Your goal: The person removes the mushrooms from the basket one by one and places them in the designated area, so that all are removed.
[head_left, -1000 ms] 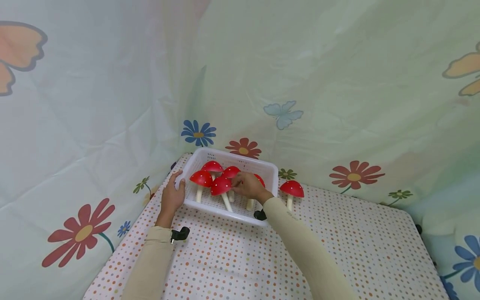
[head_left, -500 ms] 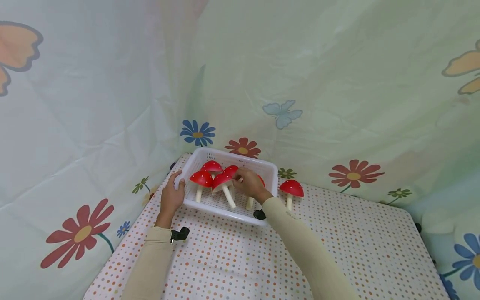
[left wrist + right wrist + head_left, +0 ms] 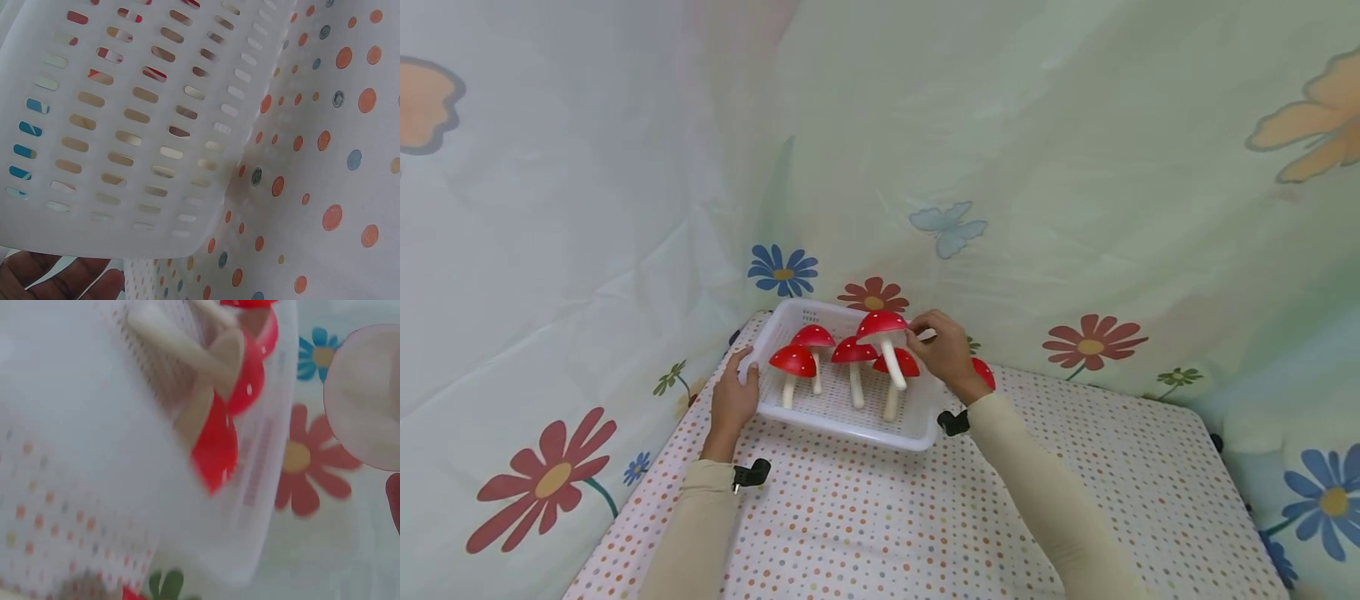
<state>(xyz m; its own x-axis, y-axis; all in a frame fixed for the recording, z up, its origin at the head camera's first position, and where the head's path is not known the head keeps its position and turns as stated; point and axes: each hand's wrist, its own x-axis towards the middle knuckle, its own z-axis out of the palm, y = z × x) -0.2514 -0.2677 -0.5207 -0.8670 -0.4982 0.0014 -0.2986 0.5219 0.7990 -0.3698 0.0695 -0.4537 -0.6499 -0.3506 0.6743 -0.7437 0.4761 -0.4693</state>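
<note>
A toy mushroom with a white-dotted red cap and pale stem [image 3: 882,325] is pinched at the cap's right edge by my right hand [image 3: 946,354], above the white plastic basket [image 3: 850,427]. In the right wrist view the pale underside of a cap [image 3: 365,394] shows at the right edge beside a fingertip. My left hand [image 3: 734,404] touches the basket's left end from outside, its fingers [image 3: 69,281] partly seen below the slotted wall. Several more such mushrooms [image 3: 793,362] lie in the basket, stems toward me.
Another red mushroom cap [image 3: 983,373] shows right of the basket on the table, mostly hidden by my right wrist. The dotted tablecloth [image 3: 865,517] spreads in front and to the right. A flower-printed curtain [image 3: 1037,250] hangs behind and at the left.
My right hand has moved up and to the right, lifting a mushroom above the others in the basket. The left hand keeps its place at the basket's end. The view has shifted slightly.
</note>
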